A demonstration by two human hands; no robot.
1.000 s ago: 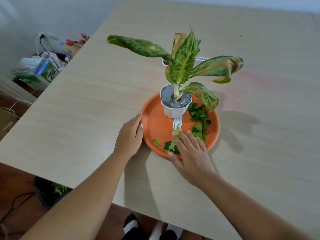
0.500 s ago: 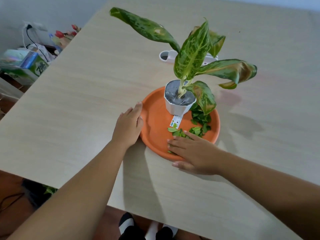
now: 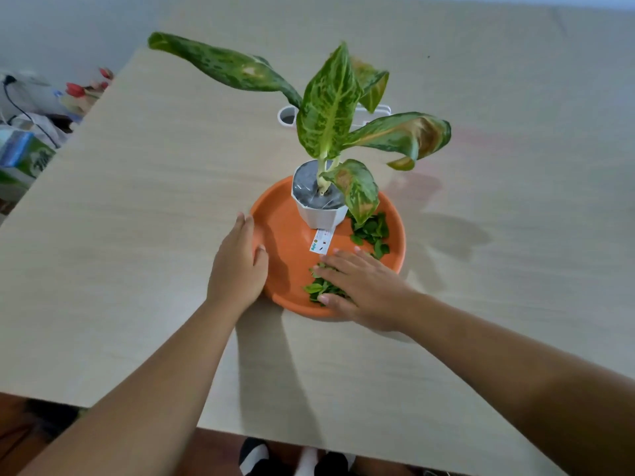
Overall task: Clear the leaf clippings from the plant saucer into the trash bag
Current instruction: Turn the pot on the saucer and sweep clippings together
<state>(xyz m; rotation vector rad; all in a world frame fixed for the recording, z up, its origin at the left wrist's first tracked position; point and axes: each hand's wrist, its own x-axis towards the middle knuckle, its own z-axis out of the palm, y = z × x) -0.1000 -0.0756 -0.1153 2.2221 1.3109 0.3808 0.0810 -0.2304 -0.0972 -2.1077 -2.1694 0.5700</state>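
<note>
An orange plant saucer (image 3: 285, 235) sits on the light wooden table, with a white pot (image 3: 321, 214) holding a variegated plant (image 3: 330, 108) in it. Green leaf clippings lie in the saucer: one pile (image 3: 371, 231) at the right by the pot, another pile (image 3: 319, 288) at the near rim. My left hand (image 3: 238, 269) rests against the saucer's left rim, thumb over the edge. Flat, with fingers spread, my right hand (image 3: 364, 286) lies over the near pile. A white label (image 3: 321, 240) lies in front of the pot.
A white container (image 3: 287, 116) lies behind the plant. The table's near edge (image 3: 309, 438) is close to my body. Off the left edge, boxes, cables and red flowers (image 3: 74, 89) stand on the floor. No trash bag is visible.
My right hand has swept leftward across the near part of the saucer, gathering clippings toward the near rim. My left hand stayed at the left rim. The camera moved closer.
</note>
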